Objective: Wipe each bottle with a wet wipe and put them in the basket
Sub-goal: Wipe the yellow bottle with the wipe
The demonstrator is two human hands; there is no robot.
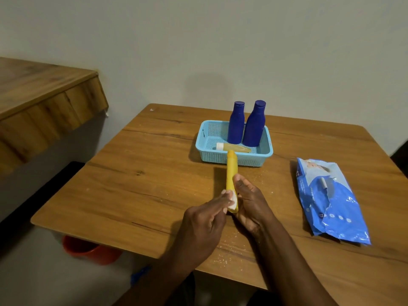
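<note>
- Head view, only camera.
- Right hand (251, 202) grips the yellow bottle (231, 171) at its lower half: thumb lies along the near side, the other fingers wrap behind it and are mostly hidden.
- Yellow bottle is held above the table (132, 173), tilted away from the person, cap end pointing at the basket (234, 159) and overlapping its near wall in the frame. Cannot tell whether it touches the basket.
- Left hand (205, 226) pinches a small white wet wipe (231, 202) in its fingertips, pressed against the lower end of the yellow bottle. Fingers partly extended, curled at the tips round the wipe.
- Basket is light blue, perforated plastic, on the far middle of the table.
- In the basket: two dark blue bottles, left one (236, 122), right one (255, 123), both upright, side by side at the back right, touching or nearly so.
- Also in the basket: a small clear bottle (235, 147) with yellowish liquid and a white cap, lying on its side at the front, cap to the left.
- Wipes pack (329, 199), blue, lies flat on the table to the right, well apart from the basket and the hands.
- Table is wood-grain, with pale specks or droplets near the hands.
- Orange tub (88, 250) on the floor under the table's left edge, partly hidden.
- Wooden ledge (44, 102) at upper left.
</note>
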